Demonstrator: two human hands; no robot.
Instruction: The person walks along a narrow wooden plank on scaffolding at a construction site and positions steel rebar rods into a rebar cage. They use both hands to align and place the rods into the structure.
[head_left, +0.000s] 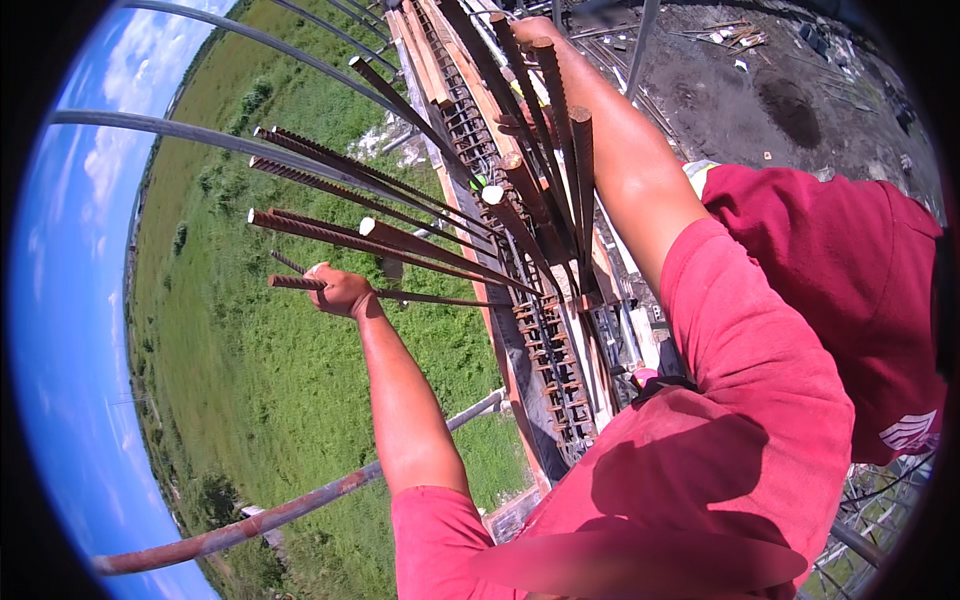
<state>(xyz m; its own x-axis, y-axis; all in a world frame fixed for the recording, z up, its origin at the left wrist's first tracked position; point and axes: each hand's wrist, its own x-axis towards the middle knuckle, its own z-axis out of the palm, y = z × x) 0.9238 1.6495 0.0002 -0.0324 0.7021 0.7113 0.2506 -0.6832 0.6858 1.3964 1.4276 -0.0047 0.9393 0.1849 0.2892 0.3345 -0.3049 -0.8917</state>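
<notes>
My left hand is closed around a ribbed steel rebar at the left of the bundle. The rebar's end sticks out past my fist, and its shaft runs on toward the column. My right arm reaches up behind the upright rebars. At the top, my right hand is beside the bar ends, its fingers mostly hidden behind them. Between my hands, several more rusty rebars fan out from the column, some with pale cut ends. They rise from a long reinforcement cage set between timber boards.
Another person's dark red sleeve is close at my right. Grey metal pipes cross at the upper left, and a rusty pipe crosses below. Green grass lies far beneath on the left, dark ground with debris on the right.
</notes>
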